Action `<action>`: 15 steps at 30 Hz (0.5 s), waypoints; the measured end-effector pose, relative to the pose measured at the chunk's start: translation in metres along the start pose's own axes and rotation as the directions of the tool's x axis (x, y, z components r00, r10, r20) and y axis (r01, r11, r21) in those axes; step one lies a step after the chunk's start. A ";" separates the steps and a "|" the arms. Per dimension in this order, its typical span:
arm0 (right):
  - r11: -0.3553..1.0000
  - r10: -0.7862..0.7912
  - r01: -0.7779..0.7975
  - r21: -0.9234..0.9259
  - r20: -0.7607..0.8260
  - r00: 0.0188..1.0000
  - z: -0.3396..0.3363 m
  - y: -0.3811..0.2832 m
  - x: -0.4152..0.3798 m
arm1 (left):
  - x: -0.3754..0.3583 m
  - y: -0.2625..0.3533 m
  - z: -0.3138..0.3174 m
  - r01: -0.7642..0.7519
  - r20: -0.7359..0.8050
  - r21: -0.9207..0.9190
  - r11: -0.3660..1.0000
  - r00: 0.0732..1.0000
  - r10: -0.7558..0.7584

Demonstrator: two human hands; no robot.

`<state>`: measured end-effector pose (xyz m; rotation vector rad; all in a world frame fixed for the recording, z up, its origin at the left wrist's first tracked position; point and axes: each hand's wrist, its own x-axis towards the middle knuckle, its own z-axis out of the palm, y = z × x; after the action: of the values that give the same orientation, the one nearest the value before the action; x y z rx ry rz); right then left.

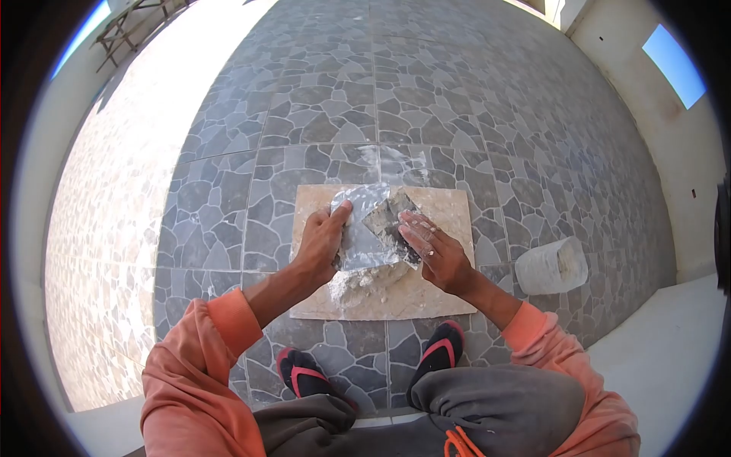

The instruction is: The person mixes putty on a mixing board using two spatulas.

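My left hand grips the left edge of a flat, grey, powder-smeared plate, thumb on top. In my right hand is a dark, worn square piece, its edge against the plate's right side; white residue coats my fingers. Beneath both hands lies a beige board on the floor. A heap of white, lumpy powder sits on the board, just below the plate. The fingertips under the plate are hidden.
A whitish translucent bucket lies to the right of the board. My feet in black and red sandals are at the board's near edge. White smears mark the stone-patterned tiles beyond it. Walls stand at both sides.
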<state>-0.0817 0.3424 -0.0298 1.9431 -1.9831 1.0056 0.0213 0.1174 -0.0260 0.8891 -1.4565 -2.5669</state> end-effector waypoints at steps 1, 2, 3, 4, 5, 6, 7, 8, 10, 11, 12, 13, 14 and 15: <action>1.000 0.006 -0.006 -0.016 0.006 1.000 0.000 0.003 -0.003 | 0.000 -0.001 0.000 -0.008 -0.003 0.020 1.000 1.000 0.008; 0.999 0.011 -0.010 -0.031 0.012 1.000 0.000 0.005 -0.005 | 0.000 -0.001 0.000 -0.016 -0.006 0.038 0.999 1.000 0.017; 0.999 0.018 -0.017 -0.051 0.016 1.000 0.000 0.009 -0.008 | -0.001 0.000 0.001 -0.020 -0.008 0.052 0.998 1.000 0.020; 0.997 0.024 -0.023 -0.070 0.019 1.000 0.002 0.013 -0.012 | -0.002 0.001 0.003 -0.023 -0.010 0.066 0.998 1.000 0.024; 0.996 0.031 -0.029 -0.089 0.022 0.999 0.004 0.017 -0.016 | -0.003 0.003 0.004 -0.027 -0.013 0.080 0.996 1.000 0.029; 0.992 0.052 -0.050 -0.112 0.013 0.999 0.006 0.020 -0.021 | -0.003 0.004 0.004 -0.033 -0.014 0.092 0.995 0.999 0.035; 0.988 0.073 -0.072 -0.135 0.004 0.997 0.008 0.023 -0.025 | -0.003 0.006 0.005 -0.039 -0.015 0.104 0.994 0.999 0.041; 0.983 0.094 -0.094 -0.157 -0.005 0.996 0.009 0.027 -0.029 | -0.002 0.007 0.005 -0.044 -0.016 0.116 0.992 0.999 0.047; 0.966 0.148 -0.151 -0.212 -0.026 0.989 0.009 0.036 -0.038 | 0.001 0.011 0.008 -0.071 -0.008 0.107 0.992 0.997 0.072; 0.954 0.178 -0.181 -0.237 -0.037 0.983 0.008 0.041 -0.043 | 0.003 0.013 0.009 -0.081 -0.004 0.102 0.991 0.997 0.082; 0.908 0.378 -0.379 -0.181 -0.039 0.925 0.002 0.039 -0.039 | 0.005 0.014 0.008 -0.083 -0.002 0.116 0.990 0.996 0.084; 0.819 0.562 -0.560 -0.125 -0.025 0.827 -0.004 0.037 -0.036 | 0.007 0.015 0.005 -0.085 -0.001 0.129 0.988 0.996 0.086; 0.690 0.722 -0.720 -0.075 -0.002 0.692 -0.011 0.034 -0.033 | 0.008 0.014 0.002 -0.085 0.002 0.143 0.986 0.996 0.086; 0.554 0.833 -0.833 0.023 0.002 0.554 -0.023 0.032 -0.019 | 0.009 0.013 -0.001 -0.064 0.004 0.164 0.984 0.998 0.064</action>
<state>-0.1167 0.3679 -0.0339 0.8649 -2.9654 1.1714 0.0115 0.1063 -0.0197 0.8466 -1.6866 -2.4284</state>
